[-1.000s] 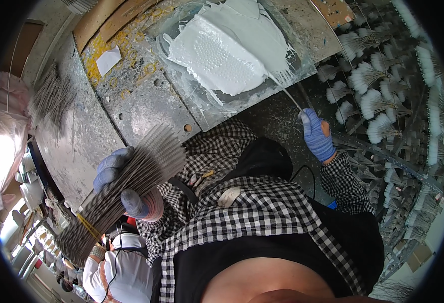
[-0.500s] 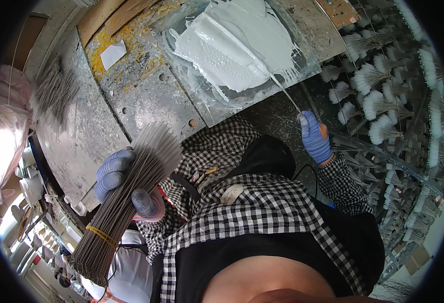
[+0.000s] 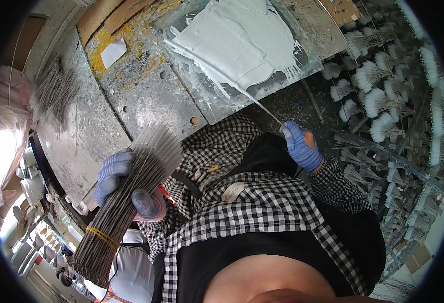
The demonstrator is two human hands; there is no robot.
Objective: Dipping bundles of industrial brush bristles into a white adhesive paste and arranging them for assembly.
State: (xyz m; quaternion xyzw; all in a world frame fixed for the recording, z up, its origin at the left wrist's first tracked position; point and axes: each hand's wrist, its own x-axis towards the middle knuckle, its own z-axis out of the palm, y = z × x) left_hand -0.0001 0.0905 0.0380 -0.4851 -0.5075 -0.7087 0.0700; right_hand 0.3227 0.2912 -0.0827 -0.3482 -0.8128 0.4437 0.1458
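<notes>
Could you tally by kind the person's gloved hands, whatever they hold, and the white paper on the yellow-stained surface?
Gloved hands: 2 (left hand, right hand)
Bundle of wiry stems: 1
Thin rod: 1
White paper: 1
Total: 5

Can't see palm of left hand (image 3: 111, 175), hidden behind wire bundle (image 3: 125, 203). Can't see rod's (image 3: 265, 109) near end inside right hand (image 3: 302, 148), nor far part under white paste (image 3: 247, 43). Can't follow worktop (image 3: 93, 156) past top edge. Can't identify lower-left clutter, too small. Can't count tufts (image 3: 378, 73) at right, overlapping.
</notes>
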